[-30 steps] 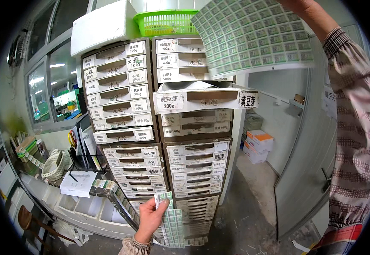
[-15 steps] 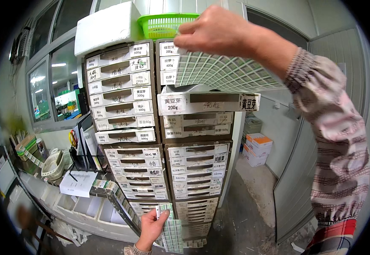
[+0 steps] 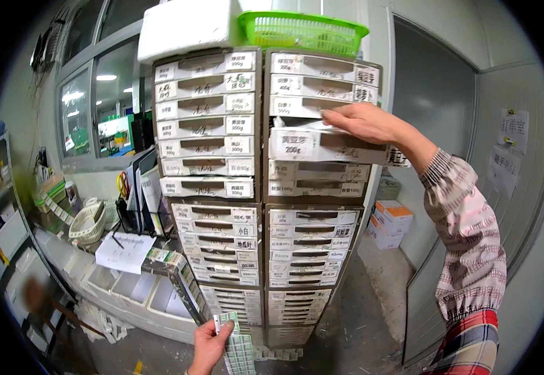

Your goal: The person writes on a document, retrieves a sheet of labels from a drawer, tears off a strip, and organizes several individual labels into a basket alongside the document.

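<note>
In my left hand (image 3: 210, 345), at the lower middle, are green-and-white label sheets (image 3: 241, 354), pinched under the thumb and hanging down. My right hand (image 3: 362, 121) reaches in from the right with its fingers stretched out flat. It lies over the top of a pulled-out white drawer (image 3: 322, 147) in the right-hand column of the drawer cabinet. Some white sheet material (image 3: 302, 126) shows inside that drawer below the fingertips. The palm side of my right hand is hidden, and so is most of the drawer's inside.
The cabinet has two columns of labelled drawers (image 3: 212, 147). On top stand a white foam box (image 3: 187, 30) and a green basket (image 3: 303, 32). A counter at left bears a small white basket (image 3: 88, 224) and a paper (image 3: 124, 252). Cartons (image 3: 392, 219) sit behind, at right.
My right hand came down from above the cabinet to the open drawer, and the large grid-marked sheet it held is out of its grip. My left hand still holds the label sheets.
</note>
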